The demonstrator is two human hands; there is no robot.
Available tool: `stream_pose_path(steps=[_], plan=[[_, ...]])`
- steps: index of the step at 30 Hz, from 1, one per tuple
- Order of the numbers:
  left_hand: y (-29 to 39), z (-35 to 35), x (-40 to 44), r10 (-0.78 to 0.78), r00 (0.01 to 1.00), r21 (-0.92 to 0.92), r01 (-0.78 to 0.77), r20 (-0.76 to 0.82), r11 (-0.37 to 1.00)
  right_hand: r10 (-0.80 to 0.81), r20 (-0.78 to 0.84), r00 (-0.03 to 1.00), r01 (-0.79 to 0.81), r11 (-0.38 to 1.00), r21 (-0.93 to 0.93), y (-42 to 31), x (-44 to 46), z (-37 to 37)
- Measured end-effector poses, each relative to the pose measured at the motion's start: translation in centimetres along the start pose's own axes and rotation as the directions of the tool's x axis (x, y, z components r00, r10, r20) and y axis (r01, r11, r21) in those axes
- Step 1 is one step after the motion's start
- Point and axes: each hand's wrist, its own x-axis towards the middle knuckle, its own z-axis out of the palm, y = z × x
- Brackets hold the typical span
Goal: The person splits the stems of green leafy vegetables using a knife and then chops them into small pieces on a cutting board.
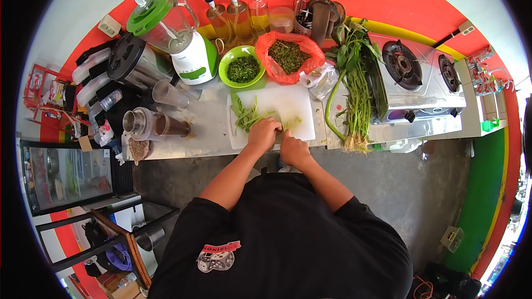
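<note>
A white cutting board (302, 99) lies on the metal counter in front of me. My left hand (265, 133) is closed over the ends of some green leafy stems (246, 115) on the board, its knuckles bent. Close beside it, my right hand (295, 149) wraps round the handle of a knife. The knife blade (280, 117) points away from me and shows only as a thin line; the handle is hidden in my fist. Small chopped green bits (293, 124) lie to the right of the blade.
Behind the board stand a green bowl (226, 72) and a red plastic bag (270, 75), both holding chopped greens. Long leafy stalks (357, 94) lie right, beside a two-burner stove (421, 77). At left are a blender (191, 58), a clear cup (166, 93) and jars. Pump bottles (238, 16) line the wall.
</note>
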Motion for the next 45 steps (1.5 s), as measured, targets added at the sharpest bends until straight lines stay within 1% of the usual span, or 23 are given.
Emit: stream_pose_path(steps=[3, 5, 9, 11, 13, 14, 17, 20, 22, 23, 25, 26, 28, 31, 32, 34, 36, 38, 40, 42, 45], plan=[[0.1, 0.2, -0.1, -0.014, 1.000, -0.005, 0.014, 0.008, 1.000, -0.013, 0.008, 1.000, 0.013, 1.000, 0.022, 0.0, 0.3, -0.2], [-0.1, 0.0, 0.1, -0.022, 1.000, -0.001, 0.022, 0.012, 1.000, -0.039, -0.026, 0.999, 0.038, 0.998, -0.043, 0.0, 0.2, 0.5], [-0.2, 0.2, -0.4, -0.017, 0.999, -0.049, 0.016, -0.027, 0.999, -0.033, -0.015, 0.999, 0.033, 0.999, -0.016, 0.3, 0.2, 1.7], [-0.2, 0.2, -0.3, -0.023, 0.998, -0.078, 0.018, -0.063, 0.997, -0.049, -0.040, 0.998, 0.049, 0.999, 0.002, 0.4, 0.9, 1.6], [-0.7, 0.4, -0.2, -0.015, 0.999, -0.113, 0.012, -0.032, 0.994, -0.063, -0.031, 0.998, 0.062, 0.997, -0.040, 0.2, 0.5, 0.9], [-0.8, 0.5, -0.2, -0.018, 0.999, -0.114, 0.013, -0.043, 0.993, -0.071, -0.029, 0.997, 0.069, 0.995, -0.066, 0.0, 0.4, 0.3], [-0.8, 0.2, -0.1, -0.016, 0.999, -0.140, 0.012, -0.029, 0.990, -0.049, -0.033, 0.998, 0.047, 0.998, -0.045, 0.4, 0.0, 1.0], [-0.6, 0.1, -0.2, -0.058, 0.998, -0.206, 0.058, 0.006, 0.977, -0.052, -0.023, 0.998, 0.051, 0.997, -0.062, 0.7, 0.1, 1.3], [-0.5, 0.1, -0.3, -0.062, 0.998, -0.121, 0.061, -0.007, 0.991, -0.057, -0.010, 0.998, 0.056, 0.997, -0.061, 0.5, 0.6, 0.6], [-0.4, 0.4, -0.4, -0.068, 0.998, -0.126, 0.067, -0.004, 0.990, -0.063, -0.006, 0.998, 0.062, 0.997, -0.053, 0.5, 0.6, 0.4], [-0.7, 0.9, -0.3, -0.029, 0.997, -0.100, 0.021, -0.076, 0.995, -0.060, -0.005, 0.998, 0.059, 0.997, -0.051, 0.5, 0.0, 0.7], [-0.8, 0.9, -0.2, -0.025, 0.996, -0.092, 0.018, -0.080, 0.996, -0.063, -0.017, 0.998, 0.062, 0.997, -0.047, 0.2, 0.0, 0.6], [-0.3, 0.5, -0.4, -0.091, 0.995, -0.112, 0.086, -0.042, 0.990, -0.070, -0.017, 0.997, 0.069, 0.996, -0.052, 0.3, -0.1, 1.3], [-0.1, 0.5, -0.8, -0.111, 0.992, -0.123, 0.104, -0.056, 0.987, -0.062, -0.013, 0.998, 0.061, 0.997, -0.050, 0.1, -0.2, 1.0], [-0.1, 0.6, -1.0, -0.112, 0.992, -0.126, 0.105, -0.050, 0.986, -0.054, 0.011, 0.998, 0.055, 0.996, -0.065, 0.0, 0.1, 0.5], [-0.1, 0.7, -1.0, -0.088, 0.992, -0.088, 0.080, -0.090, 0.993, -0.042, 0.034, 0.999, 0.045, 0.996, -0.080, 0.1, 0.4, 0.1], [-0.2, 0.8, -1.0, -0.080, 0.991, -0.102, 0.069, -0.106, 0.992, -0.045, 0.050, 0.998, 0.047, 0.998, -0.042, 0.1, 0.5, 0.1], [-0.3, 0.9, -1.2, -0.075, 0.990, -0.115, 0.061, -0.123, 0.991, -0.051, 0.037, 0.998, 0.053, 0.998, -0.044, 0.2, 0.0, 0.9], [-0.2, 0.7, -1.1, -0.104, 0.989, -0.169, 0.085, -0.102, 0.982, -0.060, 0.021, 0.998, 0.061, 0.997, -0.050, 0.4, 0.2, 1.1], [-0.2, 0.5, -1.0, -0.124, 0.989, -0.177, 0.108, -0.081, 0.978, -0.082, 0.003, 0.997, 0.082, 0.996, -0.045, 0.5, 0.4, 1.3], [0.0, 0.3, -1.1, -0.147, 0.988, -0.196, 0.134, -0.052, 0.971, -0.071, 0.023, 0.997, 0.073, 0.996, -0.056, 0.5, 0.9, 0.9]])
